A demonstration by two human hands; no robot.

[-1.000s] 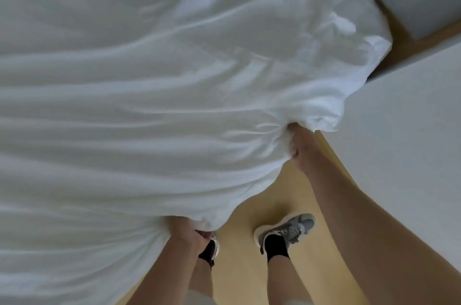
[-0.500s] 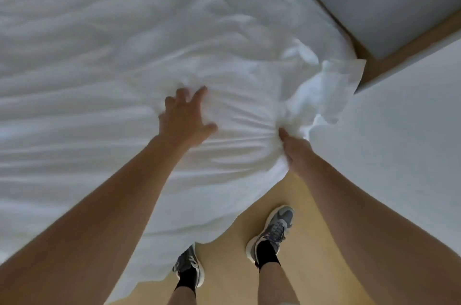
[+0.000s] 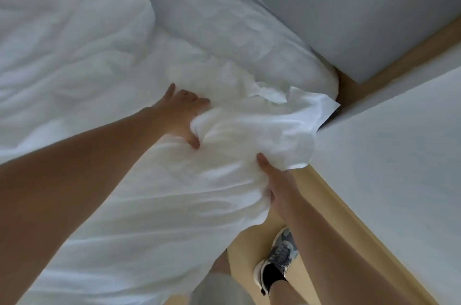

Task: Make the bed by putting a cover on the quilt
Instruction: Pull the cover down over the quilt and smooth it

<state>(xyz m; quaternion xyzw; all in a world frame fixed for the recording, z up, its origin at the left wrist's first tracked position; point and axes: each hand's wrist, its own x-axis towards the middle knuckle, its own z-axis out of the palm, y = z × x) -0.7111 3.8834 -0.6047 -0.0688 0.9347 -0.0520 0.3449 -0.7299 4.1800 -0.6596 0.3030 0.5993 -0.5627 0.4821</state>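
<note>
A white quilt cover (image 3: 139,205) with the quilt inside lies rumpled across the bed and hangs over its near edge. Its loose corner (image 3: 306,115) sticks out toward the wall. My left hand (image 3: 180,117) lies on top of the cover, thumb hooked under a raised fold of cloth and fingers pushed into it. My right hand (image 3: 273,180) grips the cover's edge from below, thumb on top. A white pillow (image 3: 64,13) lies at the far left.
The mattress (image 3: 237,28) in a white sheet runs along a grey headboard panel (image 3: 349,5). A white wall (image 3: 389,167) stands on the right above a light wooden floor (image 3: 331,210). My right shoe (image 3: 277,262) stands in the narrow gap.
The cover has sunk onto the bed. My left hand let go of the cover's lower edge, reached up on top of it and now clutches a fold. The right hand kept its grip.
</note>
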